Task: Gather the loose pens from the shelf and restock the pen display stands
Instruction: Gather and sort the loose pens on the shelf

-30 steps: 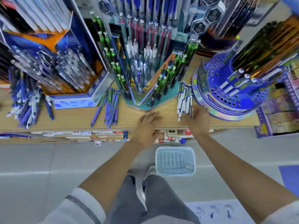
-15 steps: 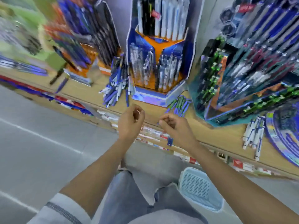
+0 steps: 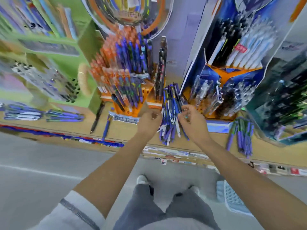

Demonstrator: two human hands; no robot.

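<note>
Blue and purple loose pens [image 3: 169, 125] lie in a heap on the wooden shelf [image 3: 129, 131], fanned toward its front edge. They fill the gap between the orange display stand [image 3: 126, 83] and the blue-and-orange stand [image 3: 221, 92].

I have the left hand [image 3: 148, 122] at the heap's left edge and the right hand [image 3: 192, 125] at its right. Both have fingers curled in toward the pens, but the blur keeps me from telling whether either one actually grips a pen.

As I judge it, the step in hand is gathering this heap. To do it well I'd close in from both sides and square the barrels so they lie parallel. Then I'd lift them as one bundle, staying clear of the upright pens in the stands.

More stock waits on the shelf: a purple bundle [image 3: 240, 136] to the right and a flat row [image 3: 64, 115] far to the left. A pale basket [image 3: 232, 198] sits on the floor below the right arm.
</note>
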